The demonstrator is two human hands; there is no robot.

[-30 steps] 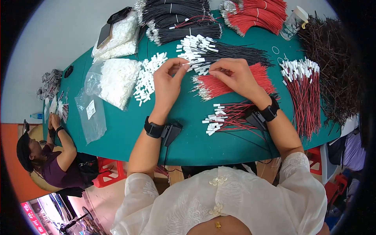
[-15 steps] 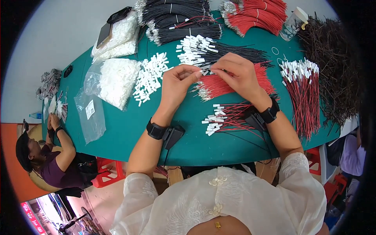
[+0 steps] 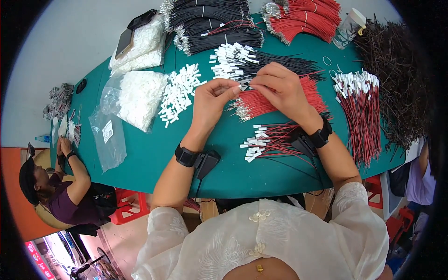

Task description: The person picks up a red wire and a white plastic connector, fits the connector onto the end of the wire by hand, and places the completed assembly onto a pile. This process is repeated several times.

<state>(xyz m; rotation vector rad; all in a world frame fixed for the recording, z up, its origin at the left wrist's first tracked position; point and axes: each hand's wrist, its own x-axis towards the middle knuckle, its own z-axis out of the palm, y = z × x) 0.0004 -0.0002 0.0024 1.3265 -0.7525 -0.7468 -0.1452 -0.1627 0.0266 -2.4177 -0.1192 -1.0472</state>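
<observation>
My left hand point(image 3: 213, 100) pinches a small white connector housing point(image 3: 242, 87) between thumb and forefinger. Facing it, my right hand point(image 3: 280, 88) is closed in a pinch on a thin wire, its end at the housing; most of the wire is hidden by the fingers. Under my hands lies a flat bundle of red wires point(image 3: 261, 103) with bare metal ends to the left. Just beyond are black wires point(image 3: 289, 63) with white housings point(image 3: 233, 58). Loose white housings point(image 3: 179, 91) are scattered left of my left hand. Nearer me rest red wires with white housings point(image 3: 255, 142).
Bags of white housings point(image 3: 141, 95) lie at the left. Black wire bundles point(image 3: 212, 18) and red ones point(image 3: 305, 18) line the back, beside a cup point(image 3: 349, 30). On the right are finished-looking red wires point(image 3: 359, 112) and a dark tangled heap point(image 3: 394, 88). Another person point(image 3: 56, 186) sits far left.
Both hands stay almost in place, fingertips still meeting at the housing. My right fingers have shifted very slightly. The bundles and bags have not moved.
</observation>
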